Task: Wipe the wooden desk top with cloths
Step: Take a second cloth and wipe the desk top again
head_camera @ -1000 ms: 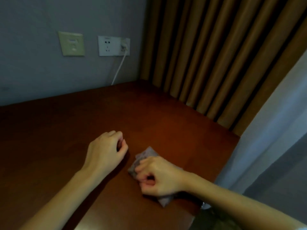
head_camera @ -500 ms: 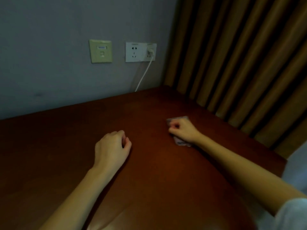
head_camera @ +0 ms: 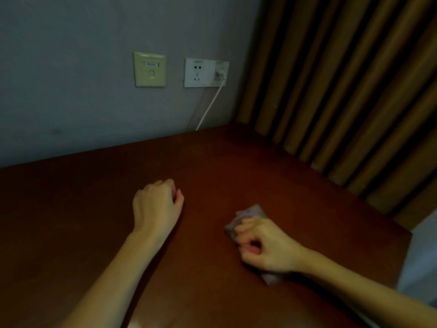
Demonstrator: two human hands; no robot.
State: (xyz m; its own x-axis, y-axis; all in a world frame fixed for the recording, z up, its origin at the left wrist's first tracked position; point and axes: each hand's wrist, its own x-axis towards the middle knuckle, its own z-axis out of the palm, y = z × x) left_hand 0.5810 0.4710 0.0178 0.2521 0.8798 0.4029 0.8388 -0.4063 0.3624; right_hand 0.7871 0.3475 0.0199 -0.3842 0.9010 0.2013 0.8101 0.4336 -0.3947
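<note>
On the right side of the wooden desk top [head_camera: 236, 162], the right hand [head_camera: 267, 245] grips a crumpled cloth [head_camera: 250, 214] against the wood, so mid-wipe I'd say. Left hand [head_camera: 156, 207] rests loosely curled, holding nothing. Next stroke probably wants the back corner, where a charger cable [head_camera: 210, 107] drops from the wall socket [head_camera: 205, 72] and curtains [head_camera: 343, 91] crowd the edge.

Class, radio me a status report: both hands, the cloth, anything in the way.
Right hand grips cloth, pressed on desk top. Left hand loosely curled, rests on desk top, holds nothing. White cable at far edge, apart from cloth.
</note>
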